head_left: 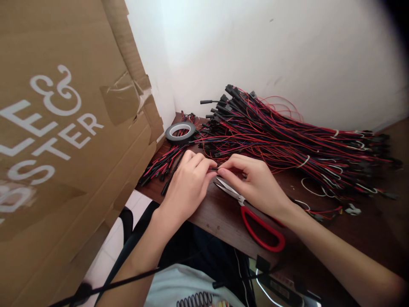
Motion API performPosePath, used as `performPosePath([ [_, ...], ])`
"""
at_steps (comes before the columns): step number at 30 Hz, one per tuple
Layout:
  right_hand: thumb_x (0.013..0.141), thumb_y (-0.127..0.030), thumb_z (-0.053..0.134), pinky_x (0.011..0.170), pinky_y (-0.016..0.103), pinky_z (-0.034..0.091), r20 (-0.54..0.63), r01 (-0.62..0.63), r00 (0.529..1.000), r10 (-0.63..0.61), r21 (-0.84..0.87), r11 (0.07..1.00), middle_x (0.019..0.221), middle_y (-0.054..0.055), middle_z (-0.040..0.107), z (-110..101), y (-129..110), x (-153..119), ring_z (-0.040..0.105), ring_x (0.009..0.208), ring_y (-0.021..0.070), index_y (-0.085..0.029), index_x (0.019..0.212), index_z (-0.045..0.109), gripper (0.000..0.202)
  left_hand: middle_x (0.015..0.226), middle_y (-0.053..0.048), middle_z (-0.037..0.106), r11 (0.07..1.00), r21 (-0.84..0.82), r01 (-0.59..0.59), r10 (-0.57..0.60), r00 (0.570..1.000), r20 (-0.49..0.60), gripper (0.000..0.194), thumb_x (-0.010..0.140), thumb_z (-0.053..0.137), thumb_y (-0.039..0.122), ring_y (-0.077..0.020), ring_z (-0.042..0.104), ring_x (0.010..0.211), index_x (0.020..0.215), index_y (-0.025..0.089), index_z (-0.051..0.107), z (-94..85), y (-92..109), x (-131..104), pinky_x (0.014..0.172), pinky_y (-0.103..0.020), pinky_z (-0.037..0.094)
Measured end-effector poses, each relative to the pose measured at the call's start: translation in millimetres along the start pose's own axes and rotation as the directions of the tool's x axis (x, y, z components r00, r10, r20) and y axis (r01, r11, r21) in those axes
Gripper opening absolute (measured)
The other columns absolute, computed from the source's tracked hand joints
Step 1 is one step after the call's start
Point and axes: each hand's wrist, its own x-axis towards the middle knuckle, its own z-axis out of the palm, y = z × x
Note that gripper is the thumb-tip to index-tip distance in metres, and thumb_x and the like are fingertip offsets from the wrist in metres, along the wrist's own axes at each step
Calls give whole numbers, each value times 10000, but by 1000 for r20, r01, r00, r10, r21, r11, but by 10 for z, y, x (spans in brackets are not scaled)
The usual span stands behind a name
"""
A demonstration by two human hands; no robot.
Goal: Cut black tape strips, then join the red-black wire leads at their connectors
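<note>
head view: a short black connector end (214, 169) is pinched between the fingertips of the left hand (188, 183) and the right hand (255, 181), both closed on it from opposite sides, so neither hand is nearer than the other. its long axis is seen to run left to right across the near part of the dark wooden table (220, 217), level with the fingertips and directly between them; how much of it is hidden under the fingers cannot be told. just near of the right fingers the red-handled scissors (252, 215) are laid, blades pointing left and far toward the pinch, handles toward the near edge. to the far left a roll of black tape (180, 131) is lying flat, and a small bunch of wires (162, 164) is spread beside the left hand. farther off, to the far right, a large heap of red and black wire harnesses (287, 140) is piled against the white wall (287, 51). a cardboard box (64, 128) is stood at the left
</note>
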Motion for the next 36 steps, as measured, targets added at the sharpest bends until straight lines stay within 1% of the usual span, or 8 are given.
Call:
performPosePath([
  [8, 883, -181, 592, 642, 277, 421, 32, -17, 999, 17, 7, 1000, 739, 22, 652, -15, -41, 2, 577, 674, 146, -175, 746, 664, 155, 769, -47, 667, 998, -47, -48, 46, 997, -54, 158, 934, 558, 160, -185, 509, 779, 831, 150, 678, 24, -53, -22, 688, -310, 442],
  [11, 878, -194, 595, 646, 280, 432, 33, -56, 998, 55, 26, 998, 752, 27, 670, -25, -28, 9, 596, 687, 153, -177, 764, 686, 147, 877, -53, 720, 999, 5, -37, 38, 998, -46, 136, 927, 591, 213, -201, 547, 836, 1008, 166, 690, -16, -100, -54, 762, -359, 451],
  [14, 876, -213, 599, 641, 281, 432, 17, -92, 996, 92, 27, 995, 758, 34, 678, -54, -8, 27, 602, 690, 157, -170, 775, 705, 153, 1002, -64, 734, 1000, 17, -8, 9, 999, -52, 272, 902, 638, 233, -223, 581, 932, 1167, 173, 645, -97, -195, -104, 841, -406, 447],
  [17, 875, -235, 604, 647, 278, 437, 20, -120, 993, 119, 35, 992, 772, 37, 694, -87, -2, 43, 615, 701, 158, -173, 774, 717, 163, 934, -54, 729, 998, -66, 2, -7, 997, -72, 126, 918, 612, 216, -191, 608, 879, 995, 171, 701, -173, -302, -156, 854, -381, 465],
  [20, 861, -232, 616, 656, 273, 445, 40, -130, 991, 130, 18, 991, 767, 34, 710, -99, -14, 45, 630, 701, 157, -175, 745, 716, 164, 829, -45, 703, 995, -102, -23, 11, 993, -113, 134, 924, 593, 184, -158, 595, 775, 899, 164, 723, -198, -380, -181, 786, -332, 478],
  [23, 853, -230, 614, 645, 274, 449, 65, -132, 989, 134, -26, 991, 751, 32, 727, -95, -10, 41, 640, 679, 160, -180, 724, 718, 173, 810, -48, 697, 996, -74, -45, 36, 992, -122, 143, 918, 599, 186, -169, 559, 774, 884, 169, 736, -163, -443, -159, 722, -312, 469],
  [29, 847, -216, 590, 676, 301, 479, 125, -167, 974, 187, -152, 974, 805, 39, 762, -118, 138, 64, 683, 734, 196, -195, 753, 743, 181, 825, -48, 695, 997, -75, -3, 4, 1000, 15, 100, 893, 638, 196, -178, 555, 796, 878, 159, 730, -11, -571, -53, 736, -322, 468],
  [36, 838, -224, 603, 611, 282, 452, 191, -175, 948, 254, -352, 919, 750, 38, 723, -122, 330, 67, 635, 658, 175, -198, 758, 762, 180, 854, -37, 673, 994, -105, 27, -25, 1000, 19, 62, 876, 649, 157, -162, 575, 791, 905, 168, 702, 147, -668, -12, 735, -314, 483],
])
